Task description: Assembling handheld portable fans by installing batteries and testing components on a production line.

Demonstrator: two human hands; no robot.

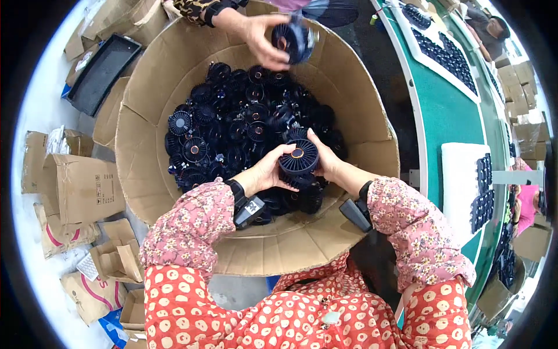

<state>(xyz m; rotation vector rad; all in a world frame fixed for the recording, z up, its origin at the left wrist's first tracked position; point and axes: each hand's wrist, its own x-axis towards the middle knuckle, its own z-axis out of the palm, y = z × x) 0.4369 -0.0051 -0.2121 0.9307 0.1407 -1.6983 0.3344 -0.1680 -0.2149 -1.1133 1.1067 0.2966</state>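
Here's the fan [299, 157], held over the dark pile [235, 131] in the box [267, 256]! Left hand [269, 170], half-curled, grips its left side; right hand [328, 159], similarly curved, clasps its right.

Carton [148, 157] open above; co-worker's hand [260, 39] obstructs far side.

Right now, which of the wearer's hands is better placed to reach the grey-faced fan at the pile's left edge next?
Probably the left hand: it is nearer the grey-faced fan, with the right hand farther across. Both hold a black fan, though.
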